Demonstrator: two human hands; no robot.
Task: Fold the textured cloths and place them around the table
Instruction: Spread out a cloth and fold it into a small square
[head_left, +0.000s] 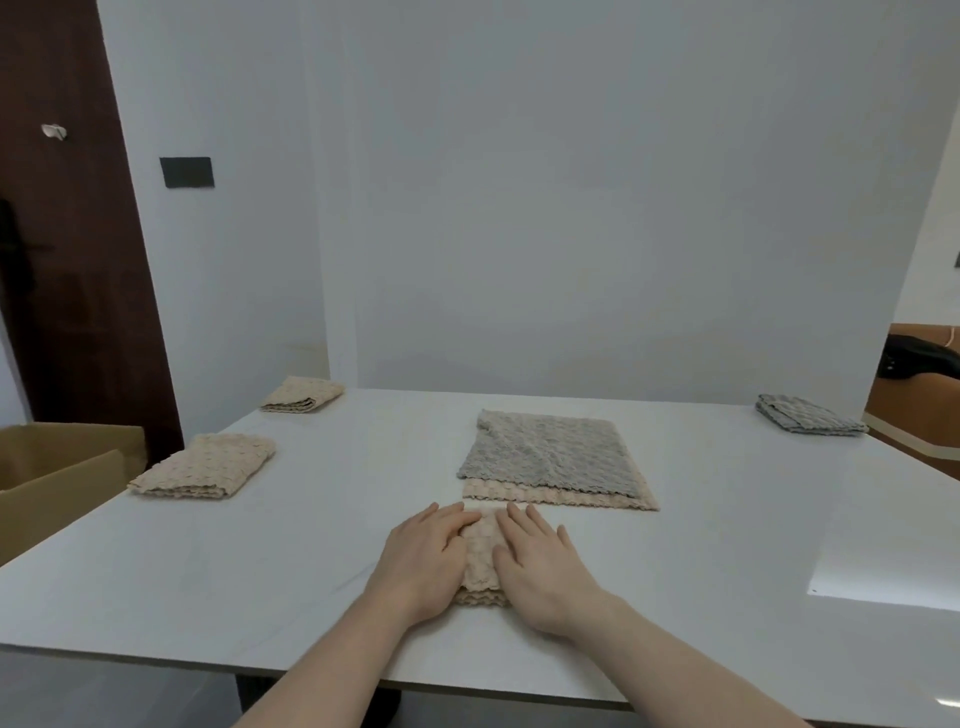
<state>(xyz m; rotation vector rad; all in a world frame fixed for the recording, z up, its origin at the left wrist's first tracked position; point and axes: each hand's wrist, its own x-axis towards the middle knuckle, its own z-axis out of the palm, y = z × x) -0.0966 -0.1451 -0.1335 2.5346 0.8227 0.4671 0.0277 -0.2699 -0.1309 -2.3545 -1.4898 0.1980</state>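
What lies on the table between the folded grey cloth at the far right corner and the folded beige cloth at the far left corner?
In the head view, only bare table lies between the folded grey cloth and the folded beige cloth.

The white table holds folded cloths at nine, ten, two and six o'clock, with flat cloths in the middle.

Even, soft, fairly dim light — grey cast on the wall. One bright glare patch on the table, at its right edge; smaller glint below that. Shadows faint, at the wall base. Wide-angle bend — door left of the table leans. Overall slightly soft, compressed.
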